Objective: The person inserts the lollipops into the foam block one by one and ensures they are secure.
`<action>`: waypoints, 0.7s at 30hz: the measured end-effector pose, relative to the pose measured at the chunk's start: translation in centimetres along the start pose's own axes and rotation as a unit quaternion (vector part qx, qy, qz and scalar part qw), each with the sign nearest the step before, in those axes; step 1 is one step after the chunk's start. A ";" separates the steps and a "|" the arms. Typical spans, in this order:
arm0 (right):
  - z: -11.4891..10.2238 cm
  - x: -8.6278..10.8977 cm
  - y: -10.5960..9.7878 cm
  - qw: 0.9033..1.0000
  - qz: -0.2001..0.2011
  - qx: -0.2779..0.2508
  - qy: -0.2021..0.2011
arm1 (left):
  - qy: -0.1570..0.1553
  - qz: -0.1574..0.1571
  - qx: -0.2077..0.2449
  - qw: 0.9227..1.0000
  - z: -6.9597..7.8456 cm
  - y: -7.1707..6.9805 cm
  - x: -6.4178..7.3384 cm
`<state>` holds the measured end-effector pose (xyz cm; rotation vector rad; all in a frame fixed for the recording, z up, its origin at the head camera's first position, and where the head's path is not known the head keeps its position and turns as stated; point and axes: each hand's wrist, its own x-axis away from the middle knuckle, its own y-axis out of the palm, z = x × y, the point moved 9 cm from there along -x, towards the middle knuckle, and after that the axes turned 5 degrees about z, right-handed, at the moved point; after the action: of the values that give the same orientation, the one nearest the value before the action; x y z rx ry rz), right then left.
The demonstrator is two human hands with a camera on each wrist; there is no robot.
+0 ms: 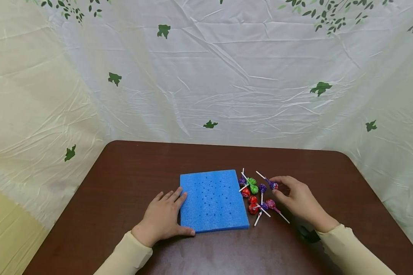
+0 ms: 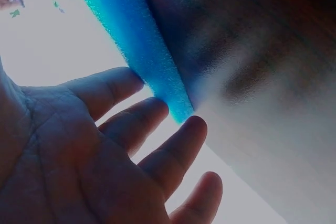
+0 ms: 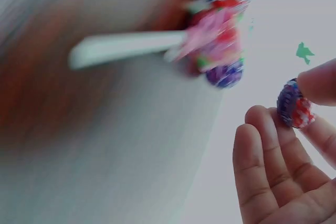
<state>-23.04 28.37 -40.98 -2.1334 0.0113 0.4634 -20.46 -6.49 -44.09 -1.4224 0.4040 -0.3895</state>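
Observation:
A blue foam block (image 1: pixel 211 202) dotted with small holes lies flat on the table. My left hand (image 1: pixel 165 217) rests at its left edge, fingers spread, the thumb by the front left corner. In the left wrist view the fingertips touch the side of the foam. Thumb and fingers of my right hand (image 1: pixel 301 200) pinch a purple-wrapped lollipop (image 1: pixel 273 185) by its head, its white stick pointing up and left. The same lollipop (image 3: pixel 294 103) shows red and white on its wrapper in the right wrist view. Several more lollipops, including a green one (image 1: pixel 253 189) and a red one (image 1: pixel 253 208), lie beside the foam.
A pink lollipop (image 1: pixel 271 204) lies near the right hand, its stick toward the front. A dark object (image 1: pixel 308 233) shows under the right wrist. The brown table (image 1: pixel 141 160) has rounded far corners, and a white leaf-print cloth (image 1: pixel 192 76) hangs behind it.

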 end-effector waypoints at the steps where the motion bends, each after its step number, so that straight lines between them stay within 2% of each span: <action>1: -0.4 -0.2 -0.1 1.000 0.009 -0.009 -0.006 | -0.001 0.001 0.000 1.000 0.0 0.0 0.0; 5: -1.9 -1.0 -0.6 0.999 0.035 -0.030 -0.018 | -0.003 0.000 0.002 1.000 0.0 -0.1 0.0; 11: -4.0 -2.3 -0.4 0.997 0.045 -0.057 -0.032 | -0.004 0.001 0.011 1.000 0.0 -0.3 -0.1; 21: -7.2 -4.2 1.2 0.993 0.013 -0.109 -0.048 | -0.010 -0.008 0.010 1.000 0.0 -0.4 -0.2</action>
<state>-24.80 21.21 -36.90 -2.3249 -0.0682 0.6050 -20.63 -6.41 -43.72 -1.4102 0.3719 -0.3915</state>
